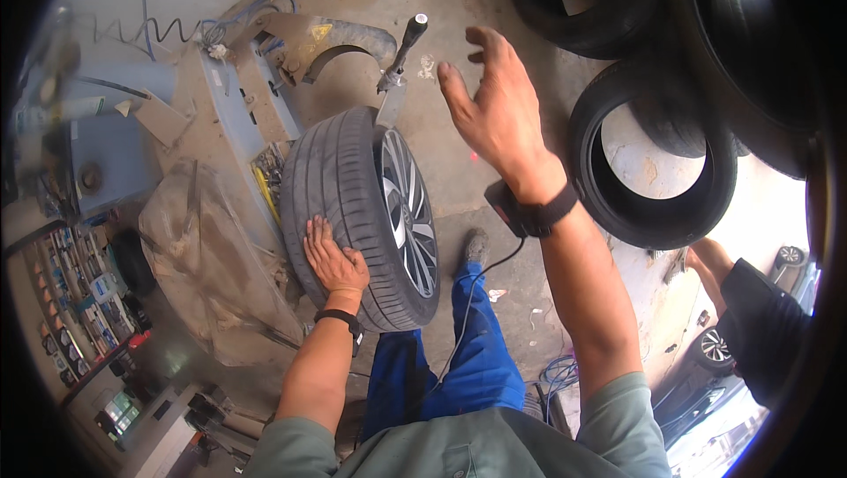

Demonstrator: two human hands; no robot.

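A car wheel with a black tyre and a silver alloy rim stands upright on a grey wheel-balancing machine. My left hand lies flat on the lower tread of the tyre, fingers spread. My right hand is raised in the air above and to the right of the wheel, fingers apart, holding nothing. A black-handled lever sticks up just behind the wheel, to the left of my right hand. Both wrists wear black bands.
Several loose black tyres lean and lie at the right. Another person's arm in a dark sleeve shows at the right edge. A dusty hood of the machine sits left of the wheel. Shelves of small items are at the lower left.
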